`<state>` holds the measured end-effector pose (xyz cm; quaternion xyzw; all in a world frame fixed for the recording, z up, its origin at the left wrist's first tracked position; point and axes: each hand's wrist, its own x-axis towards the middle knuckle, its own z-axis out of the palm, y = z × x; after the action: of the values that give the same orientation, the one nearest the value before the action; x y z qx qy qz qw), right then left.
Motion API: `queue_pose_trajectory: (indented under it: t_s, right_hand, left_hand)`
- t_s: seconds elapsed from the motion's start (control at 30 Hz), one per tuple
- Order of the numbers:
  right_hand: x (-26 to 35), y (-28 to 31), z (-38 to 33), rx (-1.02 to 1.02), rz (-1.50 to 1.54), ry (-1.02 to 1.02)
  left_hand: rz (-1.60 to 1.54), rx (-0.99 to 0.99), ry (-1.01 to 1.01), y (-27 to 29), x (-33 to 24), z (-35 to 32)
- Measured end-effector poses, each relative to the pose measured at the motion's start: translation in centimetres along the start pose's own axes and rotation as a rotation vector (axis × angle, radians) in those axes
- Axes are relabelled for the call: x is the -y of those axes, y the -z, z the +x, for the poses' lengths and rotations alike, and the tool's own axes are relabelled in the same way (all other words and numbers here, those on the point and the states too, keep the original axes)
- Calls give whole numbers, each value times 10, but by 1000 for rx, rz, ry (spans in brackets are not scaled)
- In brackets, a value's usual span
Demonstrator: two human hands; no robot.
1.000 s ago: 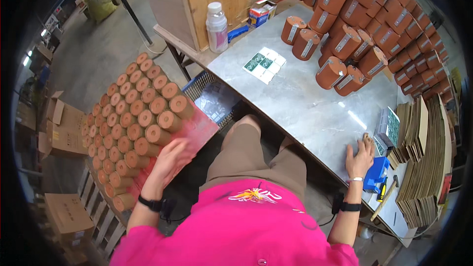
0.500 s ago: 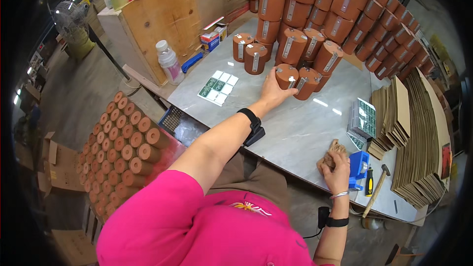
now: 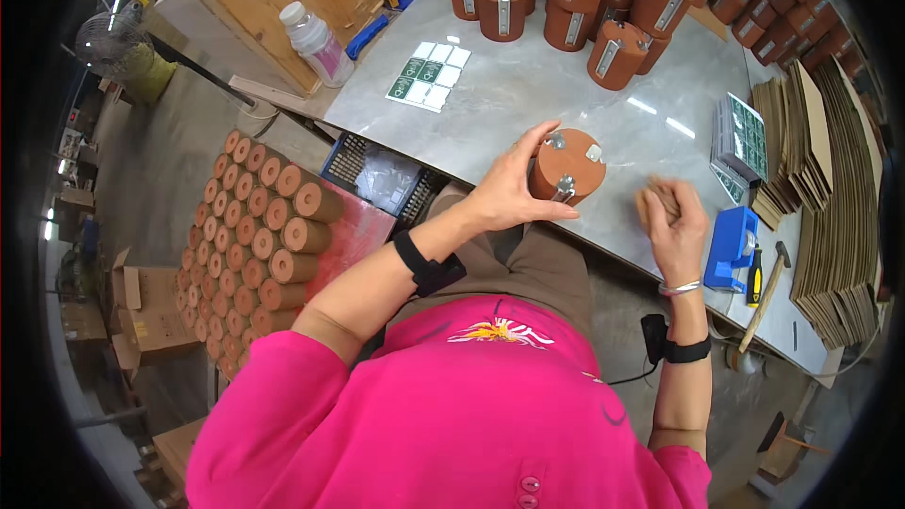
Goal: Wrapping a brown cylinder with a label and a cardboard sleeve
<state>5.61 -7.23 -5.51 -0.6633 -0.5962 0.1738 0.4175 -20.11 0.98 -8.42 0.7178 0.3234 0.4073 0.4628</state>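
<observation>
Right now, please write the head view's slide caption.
Left hand grips a metal-fitted reddish-brown cylinder; right hand holds crumpled tan cloth.

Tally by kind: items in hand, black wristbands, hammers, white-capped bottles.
Brown cylinder, left hand: 1
Tan cloth-like piece, right hand, blurred: 1
Black wristbands: 2
Hammer: 1
White-capped bottle: 1
Total: 6

Tan cloth (image 3: 644,211) partly hidden by right grip (image 3: 679,231).

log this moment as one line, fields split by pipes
left hand: grips reddish-brown cylinder | right hand: holds tan rag | green-and-white sheet: flat on table
</observation>
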Motion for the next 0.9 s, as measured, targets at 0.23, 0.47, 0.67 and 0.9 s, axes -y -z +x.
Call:
queue_pose_trajectory:
  t_s: [0.23, 0.47, 0.67, 0.9]
  right_hand:
    - [88, -63, 38, 37, -297, 548]
    - [70, -56, 80, -67, -179, 376]
    - [98, -63, 18, 16, -234, 506]
    - [79, -17, -35, 420, -93, 359]
  left_hand:
    - [-18, -54, 18, -10, 1, 1]
    - [9, -102, -56, -14, 8, 1]
    - [7, -94, 1, -12, 1, 1]
    - [-262, -148, 183, -8, 8, 14]
